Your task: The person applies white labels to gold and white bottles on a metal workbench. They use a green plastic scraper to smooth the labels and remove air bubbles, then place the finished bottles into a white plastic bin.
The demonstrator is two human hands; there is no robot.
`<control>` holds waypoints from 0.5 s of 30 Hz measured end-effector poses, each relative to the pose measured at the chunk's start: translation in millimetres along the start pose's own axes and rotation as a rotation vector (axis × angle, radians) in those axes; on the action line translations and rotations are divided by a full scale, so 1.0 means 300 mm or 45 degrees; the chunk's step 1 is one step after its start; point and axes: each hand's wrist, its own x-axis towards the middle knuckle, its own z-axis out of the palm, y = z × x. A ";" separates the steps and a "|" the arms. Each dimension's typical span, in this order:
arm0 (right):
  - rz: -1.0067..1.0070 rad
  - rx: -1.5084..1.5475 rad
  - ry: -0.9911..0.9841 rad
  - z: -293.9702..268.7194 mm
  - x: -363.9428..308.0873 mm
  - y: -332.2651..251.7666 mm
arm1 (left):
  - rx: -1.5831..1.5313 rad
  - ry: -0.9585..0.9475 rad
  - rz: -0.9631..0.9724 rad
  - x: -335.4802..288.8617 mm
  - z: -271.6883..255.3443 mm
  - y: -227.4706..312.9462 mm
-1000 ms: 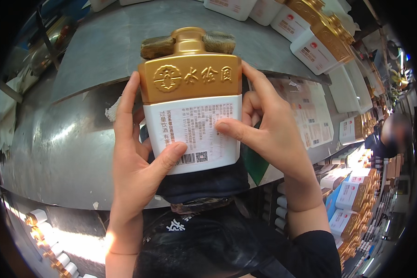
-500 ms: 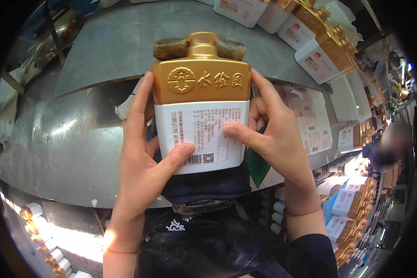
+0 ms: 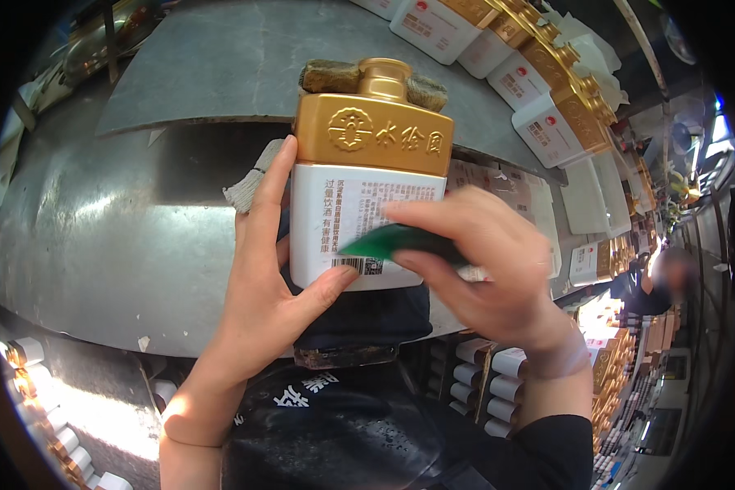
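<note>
Left hand [image 3: 269, 278] cups the left side of a white-and-gold, flask-shaped bottle [image 3: 367, 173] at the upper centre of the frame; right hand [image 3: 502, 257] pinches a pointed green scraper [image 3: 377, 242] over its pale printed label [image 3: 353, 202], contact unclear to me. Operating remotely, I judge uneven pressure could crease that label, while a loose left hold could let the bottle swivel.

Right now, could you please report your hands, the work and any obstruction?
Left hand gripping flat-sided gold-and-white bottle. Right hand holding pointed green tool over printed white label, contact unclear. Right hand partly blocking label.
</note>
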 end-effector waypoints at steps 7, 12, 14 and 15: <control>-0.658 -0.527 0.130 0.035 0.054 0.010 | -0.171 0.082 0.012 -0.033 -0.065 -0.013; -0.431 -0.315 -0.038 0.047 0.042 0.058 | -0.059 0.218 0.023 -0.049 -0.068 -0.006; -0.435 -0.452 0.120 -0.017 0.062 0.159 | -0.026 0.274 0.015 -0.047 -0.065 0.010; -0.516 -0.553 0.191 -0.016 0.020 0.165 | -0.054 0.236 0.020 -0.032 -0.043 -0.002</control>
